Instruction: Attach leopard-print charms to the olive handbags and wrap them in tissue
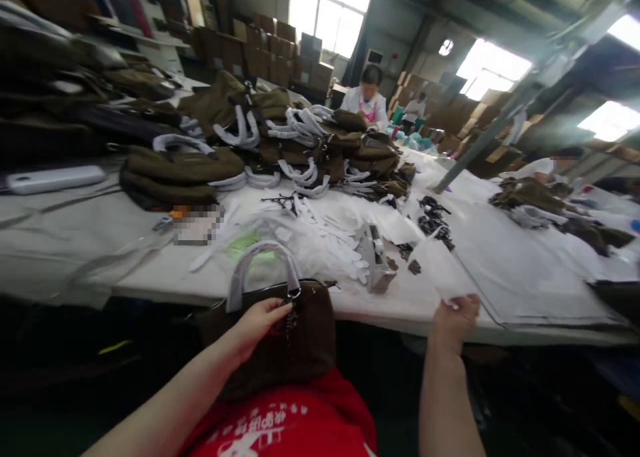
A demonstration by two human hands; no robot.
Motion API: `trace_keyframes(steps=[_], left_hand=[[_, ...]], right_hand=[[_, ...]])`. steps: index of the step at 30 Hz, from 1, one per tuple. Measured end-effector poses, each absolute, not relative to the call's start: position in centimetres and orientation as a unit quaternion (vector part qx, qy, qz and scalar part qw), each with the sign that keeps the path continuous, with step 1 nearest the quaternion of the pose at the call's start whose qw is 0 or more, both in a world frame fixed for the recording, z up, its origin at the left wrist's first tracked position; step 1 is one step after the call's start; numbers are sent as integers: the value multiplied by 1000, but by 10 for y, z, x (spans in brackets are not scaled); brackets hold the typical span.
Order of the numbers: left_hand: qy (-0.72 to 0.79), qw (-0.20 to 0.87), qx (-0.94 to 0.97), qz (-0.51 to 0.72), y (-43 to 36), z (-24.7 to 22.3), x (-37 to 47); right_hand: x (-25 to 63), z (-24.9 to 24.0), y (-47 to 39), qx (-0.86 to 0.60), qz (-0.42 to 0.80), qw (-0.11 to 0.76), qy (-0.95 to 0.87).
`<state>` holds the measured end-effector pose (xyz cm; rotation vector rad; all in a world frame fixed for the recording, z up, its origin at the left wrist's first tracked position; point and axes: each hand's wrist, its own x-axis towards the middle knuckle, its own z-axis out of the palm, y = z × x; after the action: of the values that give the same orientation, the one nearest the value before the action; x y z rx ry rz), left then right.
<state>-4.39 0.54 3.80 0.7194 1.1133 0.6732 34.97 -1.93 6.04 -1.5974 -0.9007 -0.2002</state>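
Evidently, the brown handbag (313, 323) is upright at the near edge of the white-covered table (410, 305), close against the red shirt (300, 413). Its raised handle is sheathed in a pale wrapping (237, 283). The left hand (263, 318) has its thumb and fingers pinched together on the dark hanging charm (291, 320), just below the handle's metal ring. Well apart from it, the right hand (457, 317) is closed on the lower corner of a white sheet (443, 270). What the handbag contains cannot be seen.

Between the hands, farther onto the table, stands a tape dispenser (374, 257), with white strips (327, 237) beside it and crumpled clear plastic (255, 247) showing green. Black straps (434, 218) lie in a heap beyond the sheet. Behind, brown handbags (350, 143) are piled up, many handles wrapped likewise. A person (367, 107) works past the pile; stacked cardboard boxes (273, 50) line the wall, their contents hidden. White characters on the shirt are too blurred to read.
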Motion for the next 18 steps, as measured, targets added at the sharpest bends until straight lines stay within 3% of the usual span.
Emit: trace_keyframes(steps=[2, 3, 5, 7, 11, 18], left_hand=[[495, 763, 283, 303, 8, 40, -46], [486, 780, 256, 300, 10, 41, -47], [466, 809, 210, 291, 15, 44, -50], [453, 825, 183, 284, 20, 48, -54], [439, 841, 155, 274, 29, 53, -59], [394, 881, 122, 230, 31, 53, -65]], right_hand=[[327, 78, -28, -581, 36, 722, -373], [314, 87, -32, -557, 134, 714, -402], [288, 104, -39, -543, 291, 614, -494], [266, 114, -42, -531, 369, 479, -594], [240, 111, -32, -479, 437, 322, -690], [219, 78, -23, -440, 425, 332, -718]])
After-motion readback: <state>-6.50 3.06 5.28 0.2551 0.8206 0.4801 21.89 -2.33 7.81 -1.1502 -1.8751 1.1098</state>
